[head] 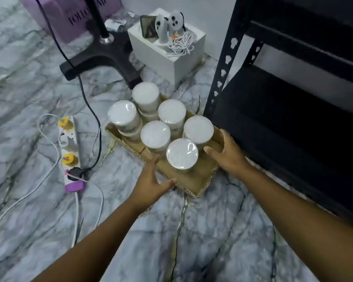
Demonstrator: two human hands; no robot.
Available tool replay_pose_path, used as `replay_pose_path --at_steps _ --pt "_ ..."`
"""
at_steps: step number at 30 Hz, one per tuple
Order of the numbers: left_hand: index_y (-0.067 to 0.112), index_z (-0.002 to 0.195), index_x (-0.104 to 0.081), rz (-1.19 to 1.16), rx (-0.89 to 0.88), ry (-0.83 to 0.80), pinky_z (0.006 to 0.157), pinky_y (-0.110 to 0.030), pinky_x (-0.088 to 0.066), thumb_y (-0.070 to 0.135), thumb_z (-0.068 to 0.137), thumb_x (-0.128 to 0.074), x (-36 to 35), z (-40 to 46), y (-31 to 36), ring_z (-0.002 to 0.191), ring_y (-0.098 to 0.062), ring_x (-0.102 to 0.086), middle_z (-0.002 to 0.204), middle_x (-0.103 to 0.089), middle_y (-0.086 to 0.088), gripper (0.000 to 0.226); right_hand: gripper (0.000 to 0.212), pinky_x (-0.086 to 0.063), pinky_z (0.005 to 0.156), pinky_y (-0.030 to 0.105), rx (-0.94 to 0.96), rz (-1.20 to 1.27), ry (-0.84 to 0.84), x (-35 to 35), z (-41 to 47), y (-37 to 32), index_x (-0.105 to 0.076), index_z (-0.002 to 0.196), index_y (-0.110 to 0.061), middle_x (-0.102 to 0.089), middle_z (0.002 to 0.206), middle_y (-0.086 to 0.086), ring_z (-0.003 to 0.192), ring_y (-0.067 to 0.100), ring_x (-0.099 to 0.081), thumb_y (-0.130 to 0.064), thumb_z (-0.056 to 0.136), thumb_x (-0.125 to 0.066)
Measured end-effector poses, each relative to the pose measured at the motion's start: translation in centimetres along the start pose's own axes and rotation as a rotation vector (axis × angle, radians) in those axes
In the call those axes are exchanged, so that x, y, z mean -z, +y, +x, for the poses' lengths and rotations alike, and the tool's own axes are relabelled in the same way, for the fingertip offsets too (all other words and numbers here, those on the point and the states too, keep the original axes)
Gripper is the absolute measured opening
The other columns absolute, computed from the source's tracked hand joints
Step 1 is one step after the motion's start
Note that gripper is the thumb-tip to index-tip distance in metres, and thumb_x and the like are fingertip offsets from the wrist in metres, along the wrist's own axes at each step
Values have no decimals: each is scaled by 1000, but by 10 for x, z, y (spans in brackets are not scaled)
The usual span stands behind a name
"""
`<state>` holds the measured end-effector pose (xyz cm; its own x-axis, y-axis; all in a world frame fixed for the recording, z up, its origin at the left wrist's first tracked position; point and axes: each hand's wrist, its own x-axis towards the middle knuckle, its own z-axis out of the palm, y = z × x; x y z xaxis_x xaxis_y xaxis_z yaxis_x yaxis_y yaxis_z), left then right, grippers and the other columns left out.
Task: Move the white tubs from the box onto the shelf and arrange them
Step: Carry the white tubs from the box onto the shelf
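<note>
- At the left of the frame we see a white power strip (68, 146) lying on the marble floor (29, 82), with yellow plugs, a black plug and a purple one in it, and white cables trailing toward the lower left.
- In the upper left a black stand base (102, 58) sits on the floor, a purple box (69, 15) behind it.
- Our left hand (151, 183) reaches up from the bottom centre; its fingers lie fairly straight against the near left edge of the cardboard box (192, 180), the thumb along the rim. It curls round nothing that we can see.
- The box sits at the centre of the frame, on the floor, and six stacks of white tubs (155, 135) stand upright in it, tops wrapped in clear film.
- Above it, at top centre, a white cube (171, 58) carries controllers and a coiled white cord.
- Our right hand (228, 153) rests at the box's right edge, fingers loosely spread beside the two nearest tubs; whether it touches them is hard to tell.
- The black shelf (283, 119) fills the right of the frame, just beside the box.
</note>
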<state>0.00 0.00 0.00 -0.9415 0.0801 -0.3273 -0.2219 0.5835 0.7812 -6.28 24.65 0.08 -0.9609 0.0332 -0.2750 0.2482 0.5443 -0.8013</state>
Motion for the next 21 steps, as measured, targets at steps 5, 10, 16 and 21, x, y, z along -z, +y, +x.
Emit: replay_pose_path --at_steps 5,10,16,21 --pt "27 146 -25 -24 -124 37 108 -27 -32 41 72 -80 -24 26 -23 134 -5 -32 148 -35 8 93 84 -29 106 25 62 109 -3 -18 27 24 -25 143 -26 -33 131 -20 125 -2 -30 -26 77 -77" --pt "49 135 -29 -99 -190 47 102 -14 -34 37 67 -84 -40 45 -30 126 11 -37 135 -42 28 88 95 -32 103 16 91 204 -48 -32 51 41 -22 145 -27 -38 139 -13 128 2 -35 -19 72 -82" --pt "59 125 -27 -148 -190 124 94 -8 -31 41 59 -85 -51 51 -31 122 15 -37 124 -40 43 90 92 -36 89 6 142 264 -56 -39 61 44 -25 133 -41 -40 122 -28 115 -12 -40 -18 67 -85" --pt "50 128 -32 -166 -208 135 102 -27 -40 52 53 -83 -52 53 -29 125 1 -43 131 -47 24 91 102 -37 103 21 187 278 -48 -41 63 42 -22 141 -31 -39 135 -16 126 0 -39 -22 63 -87"
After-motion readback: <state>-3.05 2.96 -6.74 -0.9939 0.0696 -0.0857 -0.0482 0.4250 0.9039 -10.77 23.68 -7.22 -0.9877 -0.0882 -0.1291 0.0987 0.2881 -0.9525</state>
